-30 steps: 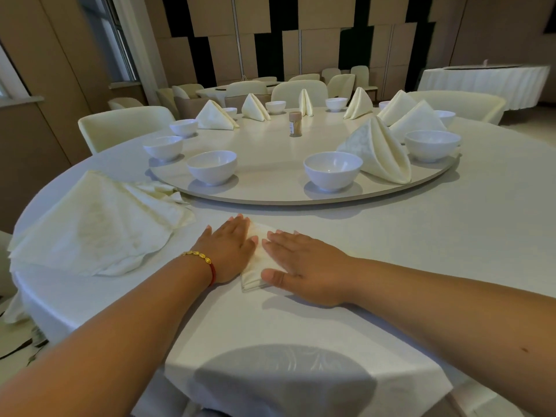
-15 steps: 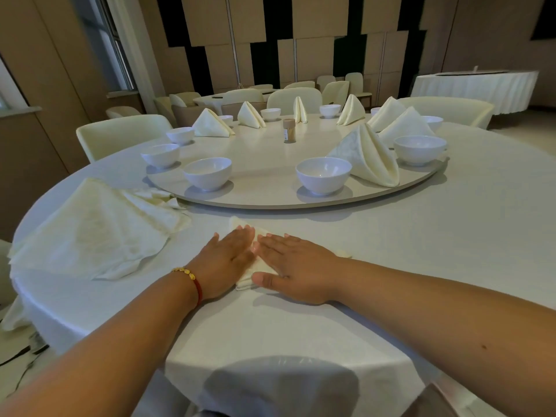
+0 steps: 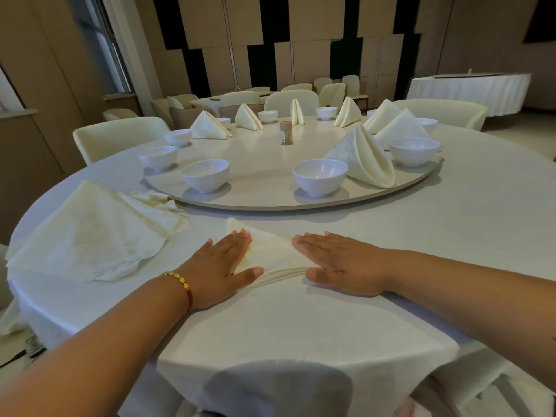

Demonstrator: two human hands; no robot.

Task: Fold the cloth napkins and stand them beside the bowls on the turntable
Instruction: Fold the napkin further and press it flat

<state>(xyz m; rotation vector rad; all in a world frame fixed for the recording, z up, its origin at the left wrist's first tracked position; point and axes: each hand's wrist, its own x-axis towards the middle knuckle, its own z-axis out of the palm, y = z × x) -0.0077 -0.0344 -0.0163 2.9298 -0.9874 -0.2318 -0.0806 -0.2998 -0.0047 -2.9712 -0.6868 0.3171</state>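
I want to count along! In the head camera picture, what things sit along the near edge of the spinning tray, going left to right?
Small left bowl → bowl → bowl → standing folded napkin → right bowl.

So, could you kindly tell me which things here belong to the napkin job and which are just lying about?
In the job:
- napkin being pressed flat under left hand and right hand
- unfolded napkin pile
- bowls, e.g.
- turntable
- standing napkin

Lying about:
- small brown jar
- chairs, e.g.
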